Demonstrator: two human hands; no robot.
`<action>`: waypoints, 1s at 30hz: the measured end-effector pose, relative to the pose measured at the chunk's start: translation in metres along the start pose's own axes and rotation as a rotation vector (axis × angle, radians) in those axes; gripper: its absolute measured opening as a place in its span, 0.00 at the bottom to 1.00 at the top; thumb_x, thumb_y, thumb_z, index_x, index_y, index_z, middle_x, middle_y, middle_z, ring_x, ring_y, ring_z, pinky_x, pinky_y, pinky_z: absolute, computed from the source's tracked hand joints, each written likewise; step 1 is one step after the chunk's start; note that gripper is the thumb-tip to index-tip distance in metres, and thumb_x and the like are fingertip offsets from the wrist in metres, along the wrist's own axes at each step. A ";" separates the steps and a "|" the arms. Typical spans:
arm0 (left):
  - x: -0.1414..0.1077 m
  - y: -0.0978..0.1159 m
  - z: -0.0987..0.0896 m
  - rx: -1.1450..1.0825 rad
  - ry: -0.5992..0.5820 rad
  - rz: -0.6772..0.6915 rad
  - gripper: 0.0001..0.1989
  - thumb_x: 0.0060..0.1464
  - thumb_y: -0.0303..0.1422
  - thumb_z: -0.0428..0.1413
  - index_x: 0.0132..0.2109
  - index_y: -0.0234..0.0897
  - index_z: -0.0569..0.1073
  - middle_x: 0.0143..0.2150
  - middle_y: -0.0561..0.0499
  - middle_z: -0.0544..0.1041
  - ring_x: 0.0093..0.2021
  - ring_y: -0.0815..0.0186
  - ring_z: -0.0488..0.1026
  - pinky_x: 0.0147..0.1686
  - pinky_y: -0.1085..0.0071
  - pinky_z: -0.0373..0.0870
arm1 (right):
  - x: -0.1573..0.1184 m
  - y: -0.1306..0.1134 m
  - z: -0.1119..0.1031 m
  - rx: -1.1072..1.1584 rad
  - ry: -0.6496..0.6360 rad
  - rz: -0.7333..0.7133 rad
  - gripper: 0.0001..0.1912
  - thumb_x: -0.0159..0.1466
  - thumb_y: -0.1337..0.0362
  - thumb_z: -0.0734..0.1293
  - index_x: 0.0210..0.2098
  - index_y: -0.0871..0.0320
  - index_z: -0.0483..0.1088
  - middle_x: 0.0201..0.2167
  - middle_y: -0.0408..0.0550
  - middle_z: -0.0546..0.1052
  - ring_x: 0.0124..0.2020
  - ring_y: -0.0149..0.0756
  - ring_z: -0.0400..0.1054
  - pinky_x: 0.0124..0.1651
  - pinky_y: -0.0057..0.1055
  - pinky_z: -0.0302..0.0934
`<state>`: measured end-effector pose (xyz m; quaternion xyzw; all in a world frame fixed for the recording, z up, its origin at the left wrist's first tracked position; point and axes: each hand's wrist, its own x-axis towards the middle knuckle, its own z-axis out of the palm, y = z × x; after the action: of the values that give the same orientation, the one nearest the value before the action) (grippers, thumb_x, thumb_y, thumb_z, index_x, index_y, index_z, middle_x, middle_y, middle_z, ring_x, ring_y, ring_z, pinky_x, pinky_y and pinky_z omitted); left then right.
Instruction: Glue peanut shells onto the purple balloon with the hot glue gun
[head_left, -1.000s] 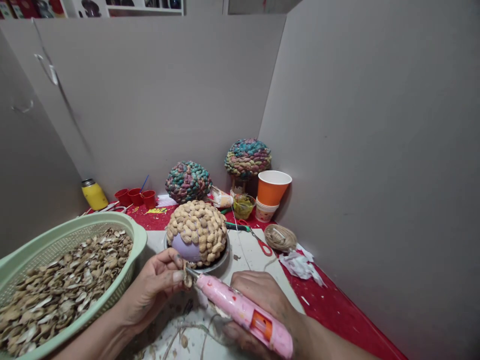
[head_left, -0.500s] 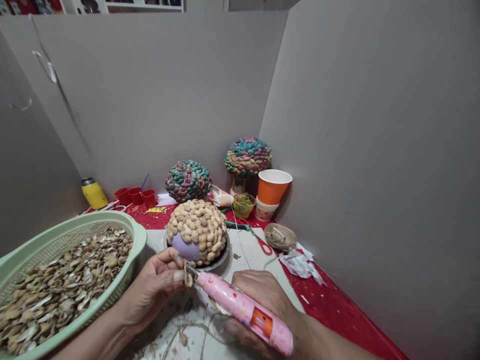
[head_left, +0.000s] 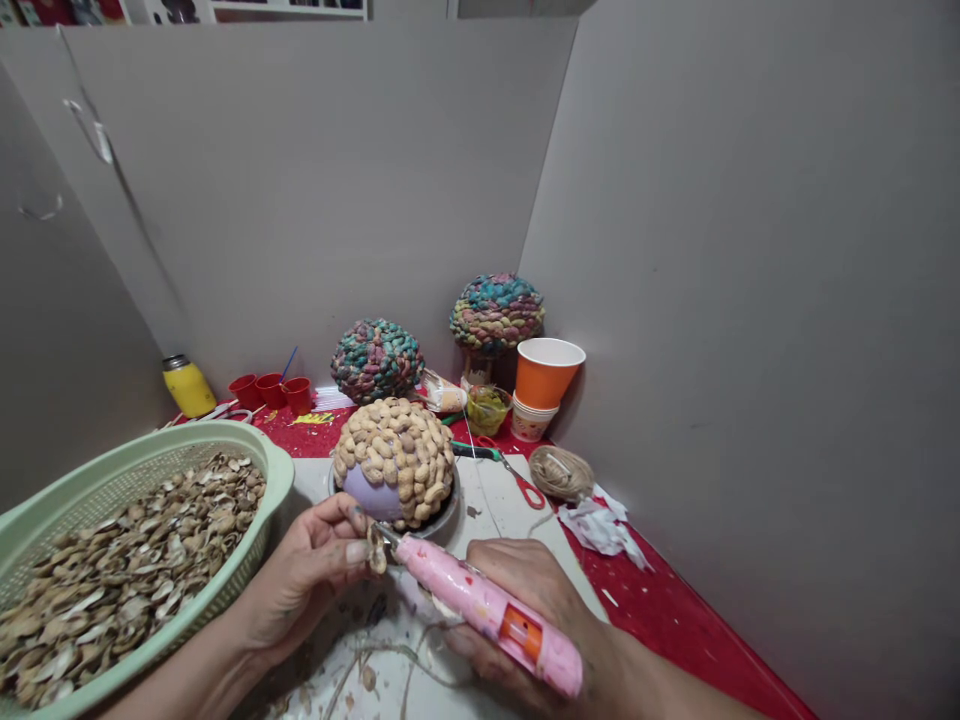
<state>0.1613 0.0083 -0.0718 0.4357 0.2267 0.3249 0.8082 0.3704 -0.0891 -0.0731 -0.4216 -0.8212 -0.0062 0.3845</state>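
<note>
Between thumb and fingers my left hand (head_left: pixel 319 555) pinches a peanut shell half (head_left: pixel 377 552), its hollow side showing. My right hand (head_left: pixel 529 600) is wrapped round a pink hot glue gun (head_left: pixel 472 600), whose metal nozzle meets the shell's upper edge. Just beyond them a dome (head_left: pixel 394 460), covered in peanut shells, rests in a dark round bowl (head_left: pixel 448 515). A bare lilac patch (head_left: pixel 369 493) shows on the dome's near left side. To the left stands a green basket (head_left: pixel 281 475) heaped with peanut shells (head_left: pixel 150 570).
Two painted shell-covered domes (head_left: pixel 377 360) stand at the back. Red cups (head_left: pixel 297 396), a yellow bottle (head_left: pixel 189 388), an orange paper cup (head_left: pixel 546 372), scissors (head_left: pixel 525 485), a twine ball (head_left: pixel 561 473) and crumpled tissue (head_left: pixel 604 528) lie around. Grey partitions (head_left: pixel 750 300) enclose the table.
Very little differs. The glue gun's rear has shifted slightly, and its nozzle stays at the peanut shell half in my left hand.
</note>
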 end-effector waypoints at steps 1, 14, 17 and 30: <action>0.000 0.001 0.001 -0.003 0.001 0.000 0.13 0.43 0.30 0.69 0.35 0.34 0.73 0.30 0.53 0.76 0.29 0.73 0.71 0.33 0.76 0.69 | 0.000 0.000 0.000 0.002 0.000 -0.002 0.27 0.75 0.48 0.47 0.25 0.57 0.55 0.20 0.39 0.58 0.19 0.29 0.52 0.25 0.29 0.45; 0.001 0.001 -0.001 0.001 -0.004 0.019 0.14 0.43 0.30 0.69 0.36 0.35 0.73 0.31 0.53 0.76 0.30 0.72 0.72 0.33 0.75 0.70 | -0.004 0.003 0.001 0.005 -0.013 0.011 0.28 0.75 0.48 0.48 0.26 0.58 0.58 0.21 0.39 0.60 0.20 0.29 0.53 0.25 0.30 0.46; 0.001 0.002 -0.001 -0.007 -0.009 0.023 0.13 0.44 0.29 0.68 0.36 0.35 0.73 0.31 0.53 0.76 0.30 0.72 0.72 0.34 0.75 0.70 | -0.003 0.001 0.000 0.008 -0.019 0.020 0.28 0.75 0.48 0.48 0.26 0.58 0.57 0.21 0.39 0.60 0.20 0.29 0.53 0.25 0.30 0.46; 0.000 0.006 0.001 0.001 0.004 0.040 0.12 0.45 0.29 0.68 0.36 0.34 0.74 0.32 0.52 0.77 0.30 0.71 0.72 0.34 0.75 0.72 | -0.003 0.001 0.000 -0.006 -0.035 0.028 0.29 0.75 0.48 0.47 0.25 0.58 0.57 0.21 0.40 0.60 0.20 0.29 0.53 0.26 0.30 0.46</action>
<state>0.1602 0.0102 -0.0660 0.4400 0.2199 0.3416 0.8008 0.3723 -0.0904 -0.0758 -0.4342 -0.8219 0.0040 0.3687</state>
